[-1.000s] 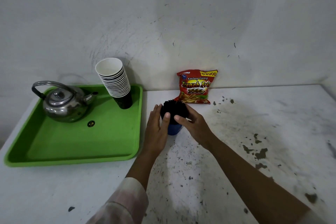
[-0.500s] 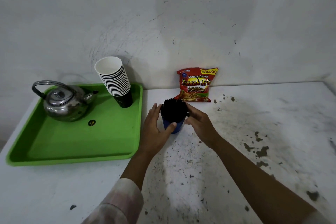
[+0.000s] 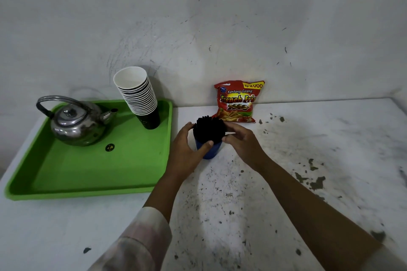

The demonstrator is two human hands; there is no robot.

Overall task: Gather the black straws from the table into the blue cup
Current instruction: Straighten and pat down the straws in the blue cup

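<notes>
Standing upright near the back of the white surface (image 3: 286, 182), the blue cup (image 3: 209, 150) already carries a dense bundle of black straws (image 3: 209, 127), their tops bristling above its rim. No loose straws show anywhere else on the surface, so the gathering looks all but finished.

Both hands flank the cup. The left hand (image 3: 187, 149) curls around its left side, thumb laid across the front wall, which probably steadies the cup so the top-heavy bundle does not tip it. The right hand (image 3: 240, 142) sits at the bundle's right side with bent fingers touching the straws, likely pressing them together and squaring them up; whether it truly pinches any straw is too hard to tell.

Off to the left, a green tray (image 3: 88, 171) holds a metal kettle (image 3: 77, 121) and 1 stack of paper cups (image 3: 141, 97). A red snack packet (image 3: 239, 101) leans against the wall just behind the cup.
</notes>
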